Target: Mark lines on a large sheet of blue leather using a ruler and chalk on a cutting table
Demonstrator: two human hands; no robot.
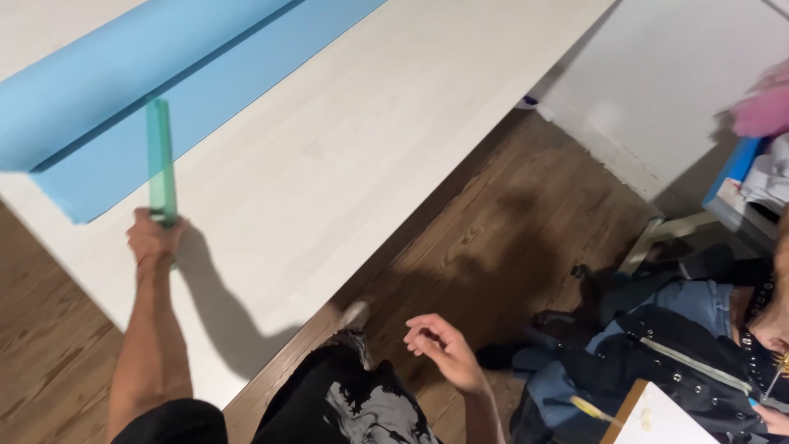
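Overhead, a pale worktop (362,140) spans brown plank floor (501,222), blue paper roll (123,74) cut off at its far corner. Left hand (152,238) grips a green ruler (161,160); right hand (440,345) hangs loose, empty. Clutter at right is indistinct.

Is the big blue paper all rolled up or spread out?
Partly unrolled. The big blue paper roll keeps a thick tube, while one flat sheet lies spread on the white table.

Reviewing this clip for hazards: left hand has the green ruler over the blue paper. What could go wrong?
1. The left hand grips the green ruler only at its end; it may swing and crease the blue paper roll.
2. The sheet's corner lies near the white table edge and might slide off.
3. The right hand hangs free, steadying nothing.
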